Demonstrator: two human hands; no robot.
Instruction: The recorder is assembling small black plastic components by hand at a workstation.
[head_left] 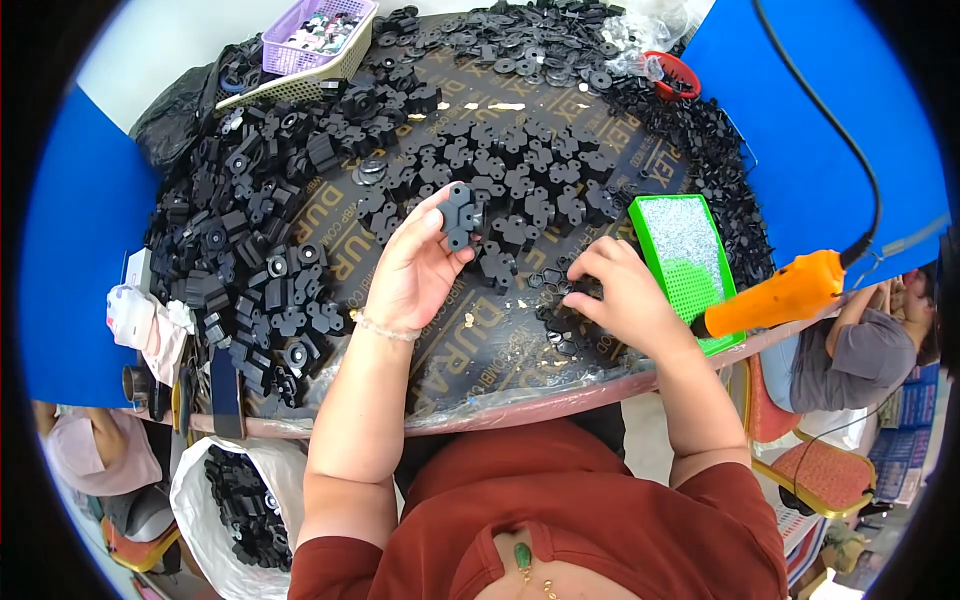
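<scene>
My left hand [420,260] holds up a black plastic housing [459,218] with rounded lobes and holes, gripped between thumb and fingers over the middle of the table. Lower and to the right, my right hand [622,292] reaches down to a small heap of black ring-like pieces [550,280]. Its thumb and forefinger are curved and apart, with dark pieces showing in the gap; no held piece can be made out. Beyond both hands, several similar black housings [515,180] stand close together on the printed dark tabletop [470,345].
A green tray [690,275] of small silvery pieces lies right of my right hand, with an orange-handled tool [780,295] hanging over its near end. Black parts [240,230] pile up leftward. Baskets [300,50], a red bowl [675,75] and blue partitions [830,130] edge the table.
</scene>
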